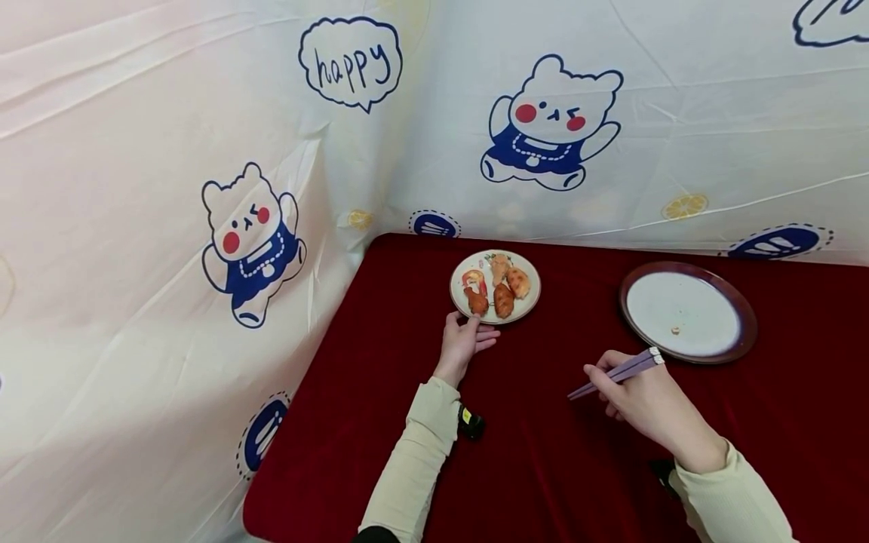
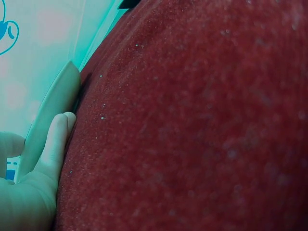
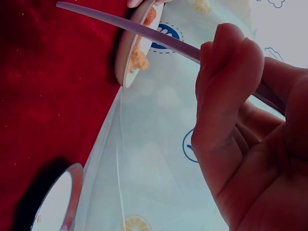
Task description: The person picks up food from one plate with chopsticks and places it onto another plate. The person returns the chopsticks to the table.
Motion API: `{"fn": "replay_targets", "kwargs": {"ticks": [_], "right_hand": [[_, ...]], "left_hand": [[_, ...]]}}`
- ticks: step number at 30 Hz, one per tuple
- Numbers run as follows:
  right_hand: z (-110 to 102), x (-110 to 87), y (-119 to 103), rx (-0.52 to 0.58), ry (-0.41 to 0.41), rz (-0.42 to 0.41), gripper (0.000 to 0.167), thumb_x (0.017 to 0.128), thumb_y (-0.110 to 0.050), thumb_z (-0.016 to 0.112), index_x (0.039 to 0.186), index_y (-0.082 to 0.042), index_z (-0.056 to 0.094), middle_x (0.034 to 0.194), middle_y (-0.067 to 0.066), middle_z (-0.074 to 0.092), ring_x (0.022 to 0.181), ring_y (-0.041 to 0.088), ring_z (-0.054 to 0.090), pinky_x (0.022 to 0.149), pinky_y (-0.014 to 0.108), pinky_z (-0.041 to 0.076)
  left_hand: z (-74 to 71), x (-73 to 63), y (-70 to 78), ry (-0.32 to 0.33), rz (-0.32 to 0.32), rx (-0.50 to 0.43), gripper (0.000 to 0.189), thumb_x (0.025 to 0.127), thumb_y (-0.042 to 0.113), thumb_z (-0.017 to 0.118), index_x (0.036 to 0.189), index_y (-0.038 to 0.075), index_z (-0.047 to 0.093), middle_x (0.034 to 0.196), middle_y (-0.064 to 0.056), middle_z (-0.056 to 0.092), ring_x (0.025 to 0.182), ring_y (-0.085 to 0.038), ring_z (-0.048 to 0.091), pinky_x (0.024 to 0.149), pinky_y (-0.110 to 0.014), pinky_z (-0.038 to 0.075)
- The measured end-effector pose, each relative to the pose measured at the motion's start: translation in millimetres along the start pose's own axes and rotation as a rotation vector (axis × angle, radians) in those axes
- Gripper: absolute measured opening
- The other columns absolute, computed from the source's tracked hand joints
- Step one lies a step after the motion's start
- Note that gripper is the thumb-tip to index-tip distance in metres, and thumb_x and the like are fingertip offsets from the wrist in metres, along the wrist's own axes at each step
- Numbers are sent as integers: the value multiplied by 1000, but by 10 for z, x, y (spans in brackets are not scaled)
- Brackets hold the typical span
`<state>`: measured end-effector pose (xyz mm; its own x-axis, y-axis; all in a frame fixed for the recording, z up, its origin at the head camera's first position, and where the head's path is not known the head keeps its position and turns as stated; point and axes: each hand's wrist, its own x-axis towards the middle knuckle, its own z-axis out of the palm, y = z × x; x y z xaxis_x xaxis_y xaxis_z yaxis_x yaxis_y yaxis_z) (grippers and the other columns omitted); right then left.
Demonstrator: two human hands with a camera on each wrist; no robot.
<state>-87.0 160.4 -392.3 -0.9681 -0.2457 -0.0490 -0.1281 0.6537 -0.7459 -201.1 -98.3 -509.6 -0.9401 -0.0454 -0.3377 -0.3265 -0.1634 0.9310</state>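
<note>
At the near rim of a small white plate (image 1: 526, 303) is my left hand (image 1: 462, 345), thumb at the rim and other fingers low along its outer side. The left wrist view has the plate's pale underside (image 2: 53, 108) between the thumb and fingers (image 2: 57, 139). On the plate lie several browned pieces of food, among them a drumstick-like piece (image 1: 477, 301) and a golden piece (image 1: 519, 283). My right hand (image 1: 645, 403) grips a pair of purple chopsticks (image 1: 621, 371) with pale ends, tips pointing left above the cloth. Only one stick (image 3: 120, 22) shows clearly in the right wrist view.
A larger white plate with a brown rim (image 1: 745, 320) stands at the right, a small crumb (image 1: 675, 330) on it. Dark red cloth (image 1: 543, 452) covers the table. White printed sheets (image 1: 434, 113) hang behind and along the left side.
</note>
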Motion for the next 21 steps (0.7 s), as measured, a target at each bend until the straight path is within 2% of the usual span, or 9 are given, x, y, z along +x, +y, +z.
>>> {"fn": "replay_targets", "kwargs": {"ticks": [10,21], "right_hand": [[25,-5,-21,15,13,-1,28,98,-21,56,73,-9,58,57,2,60,49,14,59,44,24,52],[71,0,-11,-62,57,-59,28,95,-17,59,67,-13,56,51,-6,55,47,6,55,42,22,46]], "left_hand": [[1,13,-11,6,1,8,58,103,22,44,150,7,14,111,-22,67,94,-27,72,80,-32,62],[-1,16,-15,9,-3,4,58,103,23,45,150,8,15,110,-21,67,94,-26,72,80,-31,61]]}}
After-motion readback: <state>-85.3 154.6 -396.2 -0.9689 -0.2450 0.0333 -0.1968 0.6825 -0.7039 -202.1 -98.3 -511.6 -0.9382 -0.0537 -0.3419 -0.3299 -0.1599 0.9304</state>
